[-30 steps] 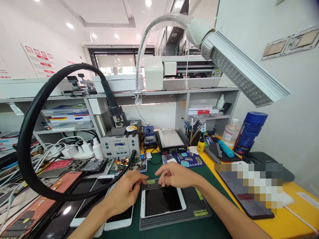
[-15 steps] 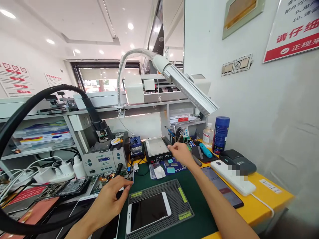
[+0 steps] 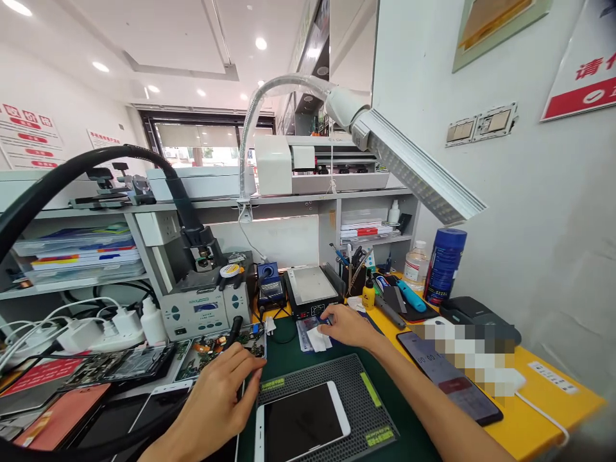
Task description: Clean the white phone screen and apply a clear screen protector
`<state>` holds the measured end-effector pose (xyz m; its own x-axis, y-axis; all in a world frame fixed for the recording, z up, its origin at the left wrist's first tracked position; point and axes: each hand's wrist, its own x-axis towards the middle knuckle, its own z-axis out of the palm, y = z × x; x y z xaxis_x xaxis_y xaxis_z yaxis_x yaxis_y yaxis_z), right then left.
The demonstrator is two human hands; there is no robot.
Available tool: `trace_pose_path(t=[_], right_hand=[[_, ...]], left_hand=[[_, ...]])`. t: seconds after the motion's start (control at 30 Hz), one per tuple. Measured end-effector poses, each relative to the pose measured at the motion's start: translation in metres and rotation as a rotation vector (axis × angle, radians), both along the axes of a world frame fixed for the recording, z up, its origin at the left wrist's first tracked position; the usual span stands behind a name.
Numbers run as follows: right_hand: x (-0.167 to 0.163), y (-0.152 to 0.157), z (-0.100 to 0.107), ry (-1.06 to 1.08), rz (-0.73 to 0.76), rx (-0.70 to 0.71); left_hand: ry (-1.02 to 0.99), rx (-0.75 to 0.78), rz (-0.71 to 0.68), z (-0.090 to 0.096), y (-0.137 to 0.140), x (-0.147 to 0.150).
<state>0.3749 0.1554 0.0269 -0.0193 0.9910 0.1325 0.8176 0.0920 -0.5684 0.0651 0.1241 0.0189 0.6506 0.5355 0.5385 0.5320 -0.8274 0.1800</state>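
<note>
My left hand (image 3: 221, 398) hovers at the lower left, thumb and index fingertips together beside the parts tray (image 3: 264, 343); anything between them is too small to make out. Over the back of the green mat, my right hand (image 3: 349, 327) has its fingers drawn in, with thumb and index tips at the white paper piece (image 3: 320, 340) and a small clear bag (image 3: 304, 333). Whether they grip either one is unclear. Between my arms, a white phone (image 3: 303, 423) with a dark screen lies face up on the grey perforated pad (image 3: 356, 385).
Behind my right hand sits a heating plate (image 3: 312, 285), with a yellow bottle (image 3: 368, 295) to its right. A rework station (image 3: 195, 314) stands left. Its black hose (image 3: 72, 163) arches over phones and boards. Another phone (image 3: 447, 378) lies right; a lamp (image 3: 423, 167) hangs above.
My right hand has moved down from beside the heating plate to the paper and bag, uncovering the yellow bottle. My left hand keeps its bent-finger pose. The view has shifted slightly.
</note>
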Motion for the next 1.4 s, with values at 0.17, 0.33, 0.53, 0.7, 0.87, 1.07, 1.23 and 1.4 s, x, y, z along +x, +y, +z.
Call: trace_pose_path(t=[0.17,0.33,0.53,0.7,0.87,1.07,1.23,1.4], right_hand=[[-0.007,0.004,-0.004,0.06,0.077,-0.049],[-0.008,0.006,0.004,0.274,0.119,-0.11],[-0.011,-0.012,0.031,0.603,0.231,-0.259],[-0.036,-0.027,0.034,0.869,0.283,-0.431],[-0.061,-0.033,0.027,1.095,0.239,-0.53],[-0.074,-0.045,0.031,1.174,0.163,-0.512],[-0.079,-0.053,0.034,1.043,0.13,-0.404],[-0.082,-0.053,0.029,0.924,0.146,-0.359]], left_hand=[[-0.033,0.015,-0.018,0.002,-0.002,0.001],[-0.08,-0.043,-0.012,0.004,-0.006,0.004],[-0.254,-0.286,0.106,0.011,-0.014,0.01],[-0.372,-0.44,0.096,0.01,-0.019,0.016],[-0.365,-0.366,0.028,0.01,-0.028,0.023],[-0.327,-0.276,0.126,0.01,-0.031,0.041],[-0.334,-0.174,0.212,0.006,-0.028,0.048],[-0.299,-0.038,0.254,0.005,-0.027,0.05]])
